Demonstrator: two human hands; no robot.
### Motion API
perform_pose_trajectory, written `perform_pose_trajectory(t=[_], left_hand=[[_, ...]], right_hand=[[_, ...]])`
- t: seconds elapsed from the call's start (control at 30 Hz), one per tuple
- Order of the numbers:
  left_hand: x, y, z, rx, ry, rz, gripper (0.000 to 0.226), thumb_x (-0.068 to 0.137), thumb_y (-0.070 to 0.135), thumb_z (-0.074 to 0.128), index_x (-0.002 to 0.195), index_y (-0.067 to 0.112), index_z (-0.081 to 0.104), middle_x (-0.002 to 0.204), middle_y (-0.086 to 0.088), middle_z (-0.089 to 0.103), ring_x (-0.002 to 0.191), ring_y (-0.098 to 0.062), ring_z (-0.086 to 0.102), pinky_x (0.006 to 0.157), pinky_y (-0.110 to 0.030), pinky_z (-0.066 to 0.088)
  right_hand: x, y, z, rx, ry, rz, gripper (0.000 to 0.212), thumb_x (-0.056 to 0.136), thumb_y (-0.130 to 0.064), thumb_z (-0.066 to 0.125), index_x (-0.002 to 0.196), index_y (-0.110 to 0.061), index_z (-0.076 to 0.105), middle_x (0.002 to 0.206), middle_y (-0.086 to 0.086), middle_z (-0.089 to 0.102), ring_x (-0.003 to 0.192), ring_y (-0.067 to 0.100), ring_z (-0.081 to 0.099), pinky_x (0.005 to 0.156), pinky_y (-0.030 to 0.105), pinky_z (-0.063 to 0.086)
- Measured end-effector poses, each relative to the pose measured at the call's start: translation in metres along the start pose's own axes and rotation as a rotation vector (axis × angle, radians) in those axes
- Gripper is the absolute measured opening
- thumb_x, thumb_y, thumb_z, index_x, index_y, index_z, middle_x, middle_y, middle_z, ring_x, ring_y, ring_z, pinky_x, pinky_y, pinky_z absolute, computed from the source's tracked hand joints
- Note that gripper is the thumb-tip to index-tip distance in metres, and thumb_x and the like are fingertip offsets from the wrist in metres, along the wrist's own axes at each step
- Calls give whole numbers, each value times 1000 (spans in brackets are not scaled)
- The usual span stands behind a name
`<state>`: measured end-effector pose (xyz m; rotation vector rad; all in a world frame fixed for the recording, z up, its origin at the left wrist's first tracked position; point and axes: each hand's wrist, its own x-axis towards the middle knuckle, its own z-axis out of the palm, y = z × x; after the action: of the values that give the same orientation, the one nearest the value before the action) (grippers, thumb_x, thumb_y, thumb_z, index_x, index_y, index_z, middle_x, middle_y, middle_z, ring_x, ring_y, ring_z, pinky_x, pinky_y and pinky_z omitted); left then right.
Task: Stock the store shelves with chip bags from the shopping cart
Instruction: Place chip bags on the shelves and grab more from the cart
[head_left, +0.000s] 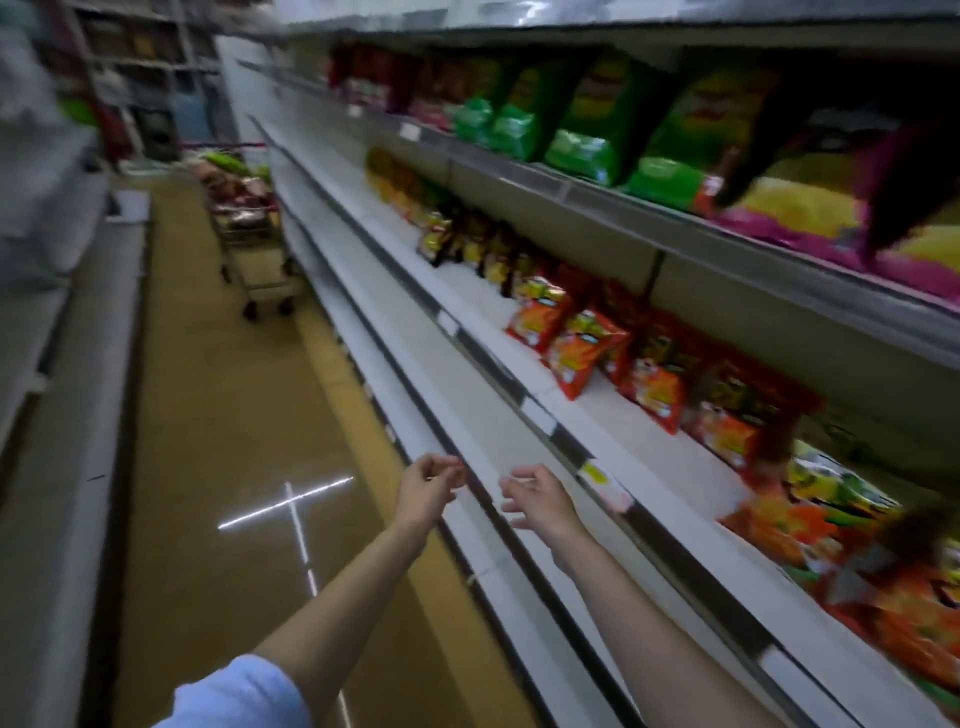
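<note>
Bare and holding nothing, both hands sit at lower centre; left hand (427, 486) has fingers loosely curled, right hand (540, 496) has them relaxed and spread, beside the white shelf (519, 410) edge; a careless swing could, I judge, knock the orange bags (576, 345) leaning near its lip; the cart (249, 228), heaped with bags, stands well apart in the upper left, far up the aisle.

**Empty hands, cart way down the aisle**

Both hands out front holding nothing: left hand (427, 488) loosely curled, right hand (540, 498) relaxed. Shopping cart (249, 228) sits at 11 o'clock; orange chip bags (582, 348) line the shelf (613, 415) toward 2 o'clock.
</note>
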<state>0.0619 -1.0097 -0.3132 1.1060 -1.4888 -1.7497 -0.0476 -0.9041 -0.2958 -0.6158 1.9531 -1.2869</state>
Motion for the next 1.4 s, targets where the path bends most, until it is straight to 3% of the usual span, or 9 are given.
perform_pose_trajectory(t=[0.1,0.23,0.37,0.5,0.73,1.0,1.17,1.4], left_hand=[[39,8,-72,-56,96,-39,19,94,-2,51,82,13,55,76,-4,59,67,-10,57,55,-17,44],[82,23,-165,-80,223,-55,15,94,1,52,85,12,56,76,-3,57,67,-10,55,56,-17,41],[116,38,-244,-128,362,-48,17,94,-1,52,82,11,55,75,-4,58,67,-12,56,55,-16,43],[150,48,-299,-153,456,-53,13,94,-2,49,88,8,55,78,-5,56,66,-11,55,52,-13,43],[243,53,-344,-179,513,-129,16,98,2,46,85,7,55,78,-6,57,58,-7,58,48,-11,46],[441,126,-366,-108,518,-33,15,97,1,45,87,8,55,80,-6,56,66,-12,52,50,-11,42],[547,170,-391,-67,541,-13,9,97,9,50,93,10,58,91,-7,61,77,-13,60,66,-17,49],[675,193,-449,-100,599,-33,8,96,14,53,93,14,60,93,-6,63,84,-15,62,72,-22,52]], right_hand=[[38,-32,77,-42,-82,-26,23,95,-22,57,114,-10,50,97,3,59,76,11,58,68,25,50],[83,-68,166,-83,-185,-55,26,96,-24,57,118,-14,48,106,4,57,84,10,59,87,35,50],[126,-99,244,-144,-234,-93,29,92,-30,61,116,-19,50,112,3,59,102,19,61,93,38,50],[166,-120,304,-181,-314,-105,24,93,-27,58,113,-18,49,110,0,57,104,19,57,92,37,49],[273,-150,374,-152,-391,-96,22,92,-22,61,110,-18,50,115,6,60,109,23,58,100,44,46],[464,-237,435,47,-389,-63,24,93,-20,61,113,-17,48,121,8,55,114,24,54,103,41,44],[555,-305,471,66,-393,-91,27,94,-18,60,118,-15,49,113,3,52,106,19,52,101,39,45],[664,-365,532,19,-400,-120,25,94,-19,60,116,-19,47,115,2,51,109,20,51,100,38,46]])
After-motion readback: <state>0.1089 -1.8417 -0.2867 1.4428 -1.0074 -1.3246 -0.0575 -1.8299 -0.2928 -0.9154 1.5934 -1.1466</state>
